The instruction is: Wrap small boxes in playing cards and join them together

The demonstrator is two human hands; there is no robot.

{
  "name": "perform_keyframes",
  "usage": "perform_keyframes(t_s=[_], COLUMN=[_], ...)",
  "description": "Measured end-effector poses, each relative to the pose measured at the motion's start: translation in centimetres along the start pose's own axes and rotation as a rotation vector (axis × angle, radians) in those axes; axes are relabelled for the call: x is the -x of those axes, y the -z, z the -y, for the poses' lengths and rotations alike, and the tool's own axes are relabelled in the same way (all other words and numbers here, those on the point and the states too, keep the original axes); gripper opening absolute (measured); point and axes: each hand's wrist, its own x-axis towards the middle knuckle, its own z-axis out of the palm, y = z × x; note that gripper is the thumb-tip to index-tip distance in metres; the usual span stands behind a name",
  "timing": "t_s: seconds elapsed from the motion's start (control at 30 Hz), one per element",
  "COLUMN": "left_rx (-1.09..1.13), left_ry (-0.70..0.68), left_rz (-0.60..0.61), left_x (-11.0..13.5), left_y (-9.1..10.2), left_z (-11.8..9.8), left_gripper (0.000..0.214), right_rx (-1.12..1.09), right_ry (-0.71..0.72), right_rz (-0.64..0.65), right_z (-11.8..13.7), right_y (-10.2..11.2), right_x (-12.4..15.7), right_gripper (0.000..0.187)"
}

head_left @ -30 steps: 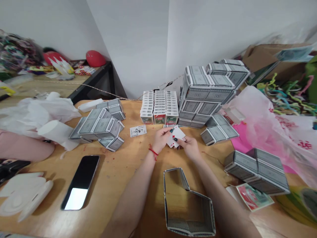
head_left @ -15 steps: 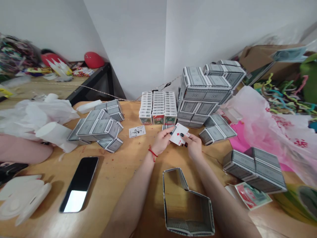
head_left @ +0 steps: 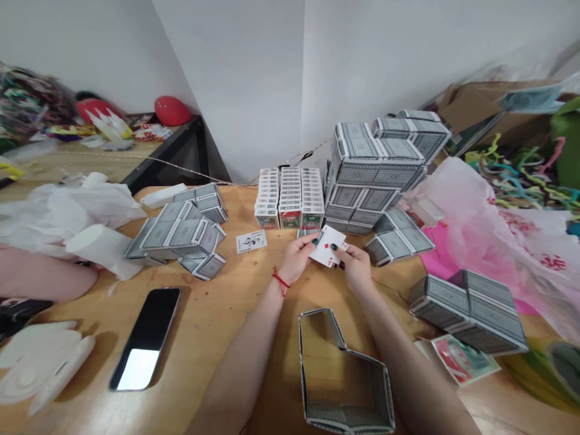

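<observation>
My left hand (head_left: pixel 296 258) and my right hand (head_left: pixel 356 266) meet over the wooden table (head_left: pixel 217 320), both closed on a small deck of playing cards (head_left: pixel 327 247) whose top card shows red diamonds. A red string circles my left wrist. Just beyond the hands stand rows of boxed card decks (head_left: pixel 290 198). One loose card (head_left: pixel 251 241) lies face up to the left of my hands. An open, empty grey card carton (head_left: pixel 344 374) lies between my forearms.
Grey patterned cartons are stacked at the back right (head_left: pixel 376 172), in a heap at the left (head_left: pixel 181 232) and at the right (head_left: pixel 471 311). A black phone (head_left: pixel 145 338) lies front left. White plastic wrap (head_left: pixel 67 211) and a pink bag (head_left: pixel 489 241) flank the table.
Both hands have lifted the deck slightly and tilted its face up, so the red diamond card shows more fully. The rest is unchanged.
</observation>
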Motion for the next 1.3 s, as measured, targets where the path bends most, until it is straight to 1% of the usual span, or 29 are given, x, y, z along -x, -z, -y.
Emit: perform_keyframes(t_s=[0.1,0.2,0.37,0.57,0.77,0.9,1.3], left_rx=[-0.055,-0.091,-0.068,0.045,0.063,0.063,-0.046], left_ry=[-0.031,-0.057,-0.055,-0.051,-0.051,-0.043,-0.057], left_rz=[-0.13,-0.203,-0.263,-0.329,-0.345,-0.341,-0.244], left_x=[-0.4,-0.6,-0.6,-0.5,-0.4,-0.4,-0.7], left_y=[0.3,0.4,0.4,0.1,-0.2,-0.2,0.3], left_z=[0.3,0.3,0.2,-0.1,-0.4,-0.4,0.5], left_gripper=[0.034,0.03,0.025,0.022,0.017,0.019,0.031], right_rx=[0.086,0.126,0.159,0.224,0.263,0.237,0.128], right_ry=[0.026,0.043,0.054,0.071,0.085,0.065,0.06], right_rz=[0.071,0.126,0.19,0.224,0.222,0.222,0.15], right_z=[0.1,0.1,0.2,0.2,0.4,0.2,-0.1], right_y=[-0.2,-0.3,-0.8,-1.1,-1.1,-1.2,-0.8], right_x=[0.3,0.6,1.0,1.2,1.3,1.3,0.8], right_gripper=[0.031,0.033,0.034,0.035,0.035,0.034,0.03])
